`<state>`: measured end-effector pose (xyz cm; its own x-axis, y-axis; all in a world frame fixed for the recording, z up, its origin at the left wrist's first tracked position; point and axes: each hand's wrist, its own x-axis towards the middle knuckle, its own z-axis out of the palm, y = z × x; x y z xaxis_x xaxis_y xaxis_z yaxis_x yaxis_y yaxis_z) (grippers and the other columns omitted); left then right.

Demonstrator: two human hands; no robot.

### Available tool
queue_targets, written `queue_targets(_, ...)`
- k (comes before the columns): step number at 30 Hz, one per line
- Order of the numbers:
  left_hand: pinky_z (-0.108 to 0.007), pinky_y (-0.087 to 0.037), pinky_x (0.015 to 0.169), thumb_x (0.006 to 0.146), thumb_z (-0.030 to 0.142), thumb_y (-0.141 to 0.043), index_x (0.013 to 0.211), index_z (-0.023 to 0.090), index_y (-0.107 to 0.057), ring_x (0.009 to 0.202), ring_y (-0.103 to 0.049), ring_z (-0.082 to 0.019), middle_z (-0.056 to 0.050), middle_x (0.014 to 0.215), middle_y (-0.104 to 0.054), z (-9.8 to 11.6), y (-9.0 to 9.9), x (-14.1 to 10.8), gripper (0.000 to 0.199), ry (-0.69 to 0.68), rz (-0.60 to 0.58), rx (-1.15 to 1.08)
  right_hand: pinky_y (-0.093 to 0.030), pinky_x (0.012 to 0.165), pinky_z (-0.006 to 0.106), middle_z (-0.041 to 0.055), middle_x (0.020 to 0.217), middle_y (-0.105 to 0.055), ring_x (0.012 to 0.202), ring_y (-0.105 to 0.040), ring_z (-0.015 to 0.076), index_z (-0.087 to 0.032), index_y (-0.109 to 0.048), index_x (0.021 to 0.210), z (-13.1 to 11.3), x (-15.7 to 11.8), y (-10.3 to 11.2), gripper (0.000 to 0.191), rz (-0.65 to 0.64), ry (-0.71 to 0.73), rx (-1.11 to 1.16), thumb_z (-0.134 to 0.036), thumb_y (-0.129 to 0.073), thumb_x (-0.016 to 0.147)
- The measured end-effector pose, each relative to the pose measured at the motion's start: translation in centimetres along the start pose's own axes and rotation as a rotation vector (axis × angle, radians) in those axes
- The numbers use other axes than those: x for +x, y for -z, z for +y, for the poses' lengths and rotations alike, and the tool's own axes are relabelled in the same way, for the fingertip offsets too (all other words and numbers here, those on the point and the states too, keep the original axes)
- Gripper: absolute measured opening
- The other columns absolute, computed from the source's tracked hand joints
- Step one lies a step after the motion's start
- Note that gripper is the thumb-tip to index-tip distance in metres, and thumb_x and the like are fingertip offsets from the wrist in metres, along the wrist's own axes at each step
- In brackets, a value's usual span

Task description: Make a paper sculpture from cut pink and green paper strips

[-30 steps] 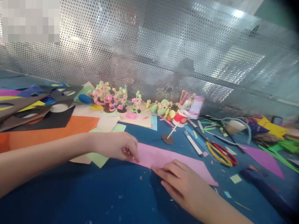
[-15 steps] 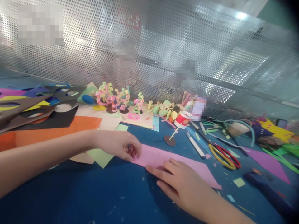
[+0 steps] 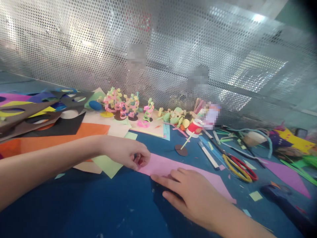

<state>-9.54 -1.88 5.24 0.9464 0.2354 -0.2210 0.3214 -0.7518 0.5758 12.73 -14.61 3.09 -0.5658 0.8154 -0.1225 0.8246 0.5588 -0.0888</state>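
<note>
A long strip of pink paper [image 3: 160, 164] lies on the blue table, slanting from the middle down to the right. My left hand [image 3: 128, 152] is curled at its left end, thumb and fingers pinched together over the paper's corner. Lying on the near edge, my right hand [image 3: 190, 196] has its fingers stretched out and a little apart, with the index fingertip close to the left hand. Part of the paper is hidden beneath the right hand. Beyond it stands a brown paper disc [image 3: 181, 150] with a pale green stick rising from it.
Scissors [image 3: 239, 168] with red and yellow handles lie to the right, near a dark blue tool [image 3: 284, 201], perhaps a glue gun. Small curled paper models [image 3: 133, 107] and a red-and-white cup [image 3: 195, 128] stand at the back. Coloured sheets [image 3: 59, 134] pile up on the left.
My right hand has slid slightly left along the paper's near edge. The left hand stays at the paper's left end, its fingers shifted a little. The view has turned slightly.
</note>
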Motion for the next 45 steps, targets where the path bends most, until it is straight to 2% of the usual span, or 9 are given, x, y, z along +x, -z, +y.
queue_targets(4,-0.019,-0.043,0.064,0.071,0.011,-0.054,0.093,0.020,-0.059,0.080,-0.054,-0.012,-0.002,0.095,-0.056,0.1,0.7,-0.5,0.024,0.001,-0.077,-0.061,-0.039,0.067,0.034,0.0026,0.092,-0.058,0.082,-0.054,0.0215,-0.041,-0.036,0.133,0.2,0.1,-0.1,0.040,0.008,-0.001,0.000,-0.040,-0.032,0.094)
queue_targets(6,-0.019,-0.043,0.065,0.072,0.018,-0.058,0.096,0.021,-0.060,0.079,-0.054,-0.013,-0.002,0.095,-0.057,0.3,0.8,-0.5,0.024,0.015,-0.075,-0.067,-0.039,0.066,0.033,0.0029,0.091,-0.058,0.082,-0.054,0.0217,-0.042,-0.035,0.133,0.2,0.1,-0.2,0.040,0.010,-0.001,-0.006,-0.040,-0.033,0.093)
queue_targets(10,-0.022,-0.040,0.059,0.074,0.043,-0.059,0.089,0.021,-0.061,0.070,-0.051,-0.013,0.000,0.082,-0.057,0.6,0.2,0.7,0.027,0.101,0.124,-0.010,-0.040,0.067,0.034,0.0033,0.092,-0.058,0.083,-0.054,0.0222,-0.043,-0.034,0.134,0.2,0.1,-0.2,0.041,0.008,0.001,-0.009,-0.041,-0.033,0.093)
queue_targets(12,-0.022,-0.038,0.058,0.072,0.045,-0.060,0.086,0.020,-0.059,0.069,-0.050,-0.013,0.000,0.081,-0.056,0.8,-0.4,1.5,0.028,0.114,0.173,0.009,-0.040,0.067,0.034,0.0036,0.092,-0.058,0.083,-0.054,0.0221,-0.043,-0.035,0.134,0.2,0.1,-0.2,0.041,0.007,-0.002,-0.011,-0.040,-0.033,0.093)
queue_targets(16,-0.023,-0.038,0.060,0.070,0.035,-0.061,0.089,0.020,-0.055,0.072,-0.051,-0.014,0.000,0.083,-0.056,0.9,-1.1,2.4,0.025,0.107,0.121,-0.011,-0.042,0.069,0.036,0.0040,0.092,-0.058,0.085,-0.055,0.0228,-0.043,-0.035,0.134,0.3,0.1,-0.4,0.041,0.006,-0.011,0.007,-0.041,-0.033,0.093)
queue_targets(22,-0.024,-0.038,0.061,0.069,0.036,-0.060,0.096,0.020,-0.050,0.075,-0.051,-0.016,-0.002,0.088,-0.056,1.0,-1.4,2.1,0.033,0.108,0.123,-0.003,-0.044,0.071,0.039,0.0052,0.092,-0.058,0.087,-0.055,0.0242,-0.042,-0.036,0.134,0.4,0.1,-0.5,0.041,0.016,-0.008,0.006,-0.042,-0.033,0.093)
queue_targets(30,-0.024,-0.038,0.067,0.071,0.028,-0.058,0.098,0.020,-0.049,0.082,-0.050,-0.017,-0.002,0.092,-0.054,0.9,-1.4,2.0,0.029,0.035,0.101,0.004,-0.044,0.068,0.036,0.0054,0.091,-0.059,0.084,-0.056,0.0231,-0.042,-0.037,0.133,0.4,0.1,-0.5,0.040,0.025,0.001,-0.001,-0.040,-0.034,0.093)
queue_targets(40,-0.023,-0.038,0.071,0.070,0.027,-0.061,0.110,0.024,-0.050,0.082,-0.048,-0.016,-0.001,0.095,-0.049,-0.5,0.3,1.8,0.041,-0.021,-0.082,0.006,-0.047,0.069,0.039,0.0052,0.088,-0.057,0.083,-0.055,0.0229,-0.042,-0.036,0.134,0.6,-0.3,-1.1,0.041,0.066,0.000,0.006,-0.039,-0.034,0.093)
queue_targets(45,-0.022,-0.038,0.068,0.069,0.024,-0.062,0.112,0.026,-0.050,0.080,-0.046,-0.015,-0.001,0.095,-0.047,-0.6,1.0,1.8,0.045,-0.012,-0.146,-0.014,-0.049,0.075,0.040,0.0070,0.095,-0.057,0.087,-0.055,0.0215,-0.033,-0.041,0.133,0.9,-1.6,-1.1,0.040,0.062,-0.003,0.071,-0.037,-0.037,0.093)
